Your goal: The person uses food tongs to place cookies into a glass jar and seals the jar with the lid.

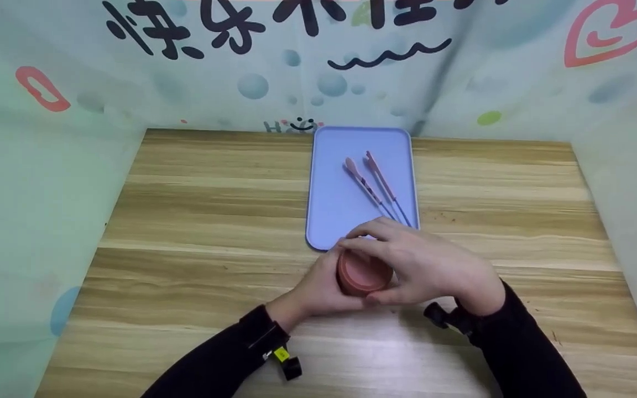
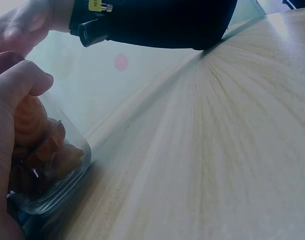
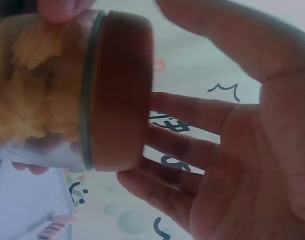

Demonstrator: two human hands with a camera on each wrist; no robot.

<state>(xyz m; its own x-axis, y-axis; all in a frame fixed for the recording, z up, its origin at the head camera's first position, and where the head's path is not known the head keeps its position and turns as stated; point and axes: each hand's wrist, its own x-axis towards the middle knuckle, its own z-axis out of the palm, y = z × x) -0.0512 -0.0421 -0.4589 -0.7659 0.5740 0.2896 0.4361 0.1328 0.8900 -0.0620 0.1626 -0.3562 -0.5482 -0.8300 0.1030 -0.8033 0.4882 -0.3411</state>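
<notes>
A clear jar holds orange-brown, ridged pieces and wears a reddish-brown lid. In the head view it is upright at the tray's near edge, seen mostly from above. My left hand grips the jar's body, its thumb along the near side. The fingers and thumb of my right hand span the lid from the right. The right wrist view shows the fingers reaching behind the lid, with a gap between lid and palm.
Behind the hands lies a lavender tray on the wooden table. Two slender pink-handled utensils rest on it: one has a spoon-like end, the other a notched end. A printed curtain hangs behind the table.
</notes>
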